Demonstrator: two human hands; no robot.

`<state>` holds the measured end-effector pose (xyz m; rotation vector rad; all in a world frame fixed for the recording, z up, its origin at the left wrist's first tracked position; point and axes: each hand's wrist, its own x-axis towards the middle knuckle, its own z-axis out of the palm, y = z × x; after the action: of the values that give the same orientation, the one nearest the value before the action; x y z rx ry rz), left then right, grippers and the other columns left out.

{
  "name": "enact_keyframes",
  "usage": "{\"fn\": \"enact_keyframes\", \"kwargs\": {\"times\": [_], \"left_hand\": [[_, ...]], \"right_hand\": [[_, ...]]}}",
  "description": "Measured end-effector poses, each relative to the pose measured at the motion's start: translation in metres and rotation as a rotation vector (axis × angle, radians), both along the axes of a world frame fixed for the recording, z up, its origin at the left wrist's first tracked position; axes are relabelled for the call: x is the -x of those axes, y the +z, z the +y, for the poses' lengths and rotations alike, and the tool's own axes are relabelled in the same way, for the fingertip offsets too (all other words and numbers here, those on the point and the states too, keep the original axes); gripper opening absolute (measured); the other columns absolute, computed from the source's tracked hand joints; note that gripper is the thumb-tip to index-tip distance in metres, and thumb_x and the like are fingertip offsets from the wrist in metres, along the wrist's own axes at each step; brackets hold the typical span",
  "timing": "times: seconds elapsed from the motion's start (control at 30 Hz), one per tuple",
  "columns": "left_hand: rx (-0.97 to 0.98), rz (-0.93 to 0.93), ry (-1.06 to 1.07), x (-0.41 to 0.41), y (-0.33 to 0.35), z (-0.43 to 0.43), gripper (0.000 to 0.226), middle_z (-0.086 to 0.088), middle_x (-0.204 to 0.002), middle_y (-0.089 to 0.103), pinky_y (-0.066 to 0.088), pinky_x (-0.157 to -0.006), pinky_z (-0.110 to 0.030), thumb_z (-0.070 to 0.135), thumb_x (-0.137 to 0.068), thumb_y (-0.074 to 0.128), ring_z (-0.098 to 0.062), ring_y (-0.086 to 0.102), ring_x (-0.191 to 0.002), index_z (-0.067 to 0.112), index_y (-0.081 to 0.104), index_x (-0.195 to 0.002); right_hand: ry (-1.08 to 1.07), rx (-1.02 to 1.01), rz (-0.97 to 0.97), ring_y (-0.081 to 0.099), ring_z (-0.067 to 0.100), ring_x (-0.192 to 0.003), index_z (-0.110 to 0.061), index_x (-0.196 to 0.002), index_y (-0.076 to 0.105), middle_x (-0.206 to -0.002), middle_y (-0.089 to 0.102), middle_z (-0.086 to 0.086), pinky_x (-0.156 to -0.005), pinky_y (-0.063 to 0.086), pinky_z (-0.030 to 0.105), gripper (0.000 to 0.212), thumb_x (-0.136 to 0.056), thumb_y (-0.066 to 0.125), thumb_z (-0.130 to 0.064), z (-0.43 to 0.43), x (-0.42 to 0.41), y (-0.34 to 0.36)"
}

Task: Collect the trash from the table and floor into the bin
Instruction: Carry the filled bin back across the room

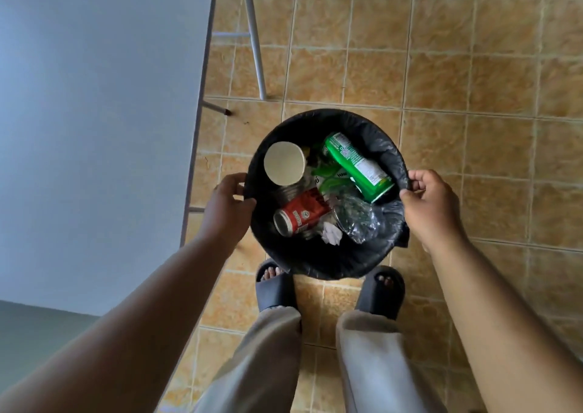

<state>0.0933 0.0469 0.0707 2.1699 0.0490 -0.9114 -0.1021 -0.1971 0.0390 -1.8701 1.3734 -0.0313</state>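
We stand on tan floor tiles (473, 65), grey table (94, 97) at our left. Our left hand (228, 206) and right hand (429, 204) grip the bin (331, 264) rim.

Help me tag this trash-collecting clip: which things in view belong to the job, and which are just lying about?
Job: bin, gripped at its rim by left hand and right hand; inside it, paper cup, green canister, red can, crumpled paper, clear plastic.
Just there: table, white metal legs, slippers.
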Motion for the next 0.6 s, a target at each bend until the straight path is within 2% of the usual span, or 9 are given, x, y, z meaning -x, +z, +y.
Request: {"fn": "enact_keyframes", "kwargs": {"times": [0.1,0.17,0.27,0.43,0.53,0.6], "left_hand": [[0.020,0.036,0.044,-0.011,-0.041,-0.001,0.049,0.003,-0.090,0.062,0.056,-0.086,-0.060,-0.006,-0.084,0.056,-0.031,0.066,-0.090,0.043,0.061,-0.092],[0.018,0.049,0.062,-0.016,-0.052,-0.005,0.049,0.002,-0.088,0.059,0.054,-0.087,-0.063,-0.008,-0.085,0.055,-0.031,0.063,-0.089,0.039,0.061,-0.093],[0.033,0.087,0.067,-0.024,-0.078,-0.005,0.044,-0.002,-0.086,0.058,0.052,-0.091,-0.064,-0.012,-0.085,0.053,-0.032,0.061,-0.090,0.026,0.060,-0.105],[0.009,0.190,0.106,-0.029,-0.099,-0.004,0.049,-0.006,-0.097,0.067,0.050,-0.100,-0.054,-0.007,-0.088,0.058,-0.035,0.064,-0.110,0.012,0.054,-0.134],[0.048,0.235,0.110,-0.028,-0.101,-0.004,0.051,-0.013,-0.111,0.068,0.050,-0.098,-0.048,-0.007,-0.089,0.057,-0.032,0.064,-0.108,0.009,0.053,-0.137],[0.077,0.264,0.121,-0.026,-0.102,-0.004,0.047,-0.013,-0.110,0.068,0.053,-0.090,-0.041,-0.007,-0.090,0.057,-0.028,0.065,-0.101,0.007,0.056,-0.134]], "right_hand": [[0.017,-0.008,0.014,0.059,0.020,-0.089,-0.018,-0.120,0.064,-0.099,0.062,-0.002,-0.078,0.040,0.027,0.032,-0.090,0.061,-0.007,-0.001,-0.010,-0.041],[0.030,-0.026,0.031,0.059,0.020,-0.088,-0.020,-0.118,0.063,-0.101,0.063,-0.002,-0.075,0.038,0.026,0.030,-0.090,0.060,-0.008,-0.002,-0.016,-0.050],[0.041,-0.041,0.057,0.058,0.019,-0.089,-0.021,-0.115,0.064,-0.102,0.065,-0.003,-0.074,0.037,0.024,0.030,-0.089,0.059,-0.008,-0.003,-0.026,-0.073],[0.111,-0.031,0.084,0.060,0.025,-0.096,-0.016,-0.116,0.065,-0.110,0.068,0.003,-0.077,0.038,0.026,0.031,-0.088,0.057,-0.005,0.000,-0.039,-0.092],[0.132,-0.047,0.101,0.062,0.029,-0.101,-0.015,-0.118,0.064,-0.113,0.068,0.006,-0.079,0.042,0.028,0.033,-0.089,0.055,-0.003,0.002,-0.043,-0.096],[0.142,-0.056,0.108,0.063,0.030,-0.099,-0.014,-0.118,0.064,-0.113,0.068,0.007,-0.079,0.044,0.029,0.035,-0.088,0.054,-0.001,0.002,-0.044,-0.099]]}}
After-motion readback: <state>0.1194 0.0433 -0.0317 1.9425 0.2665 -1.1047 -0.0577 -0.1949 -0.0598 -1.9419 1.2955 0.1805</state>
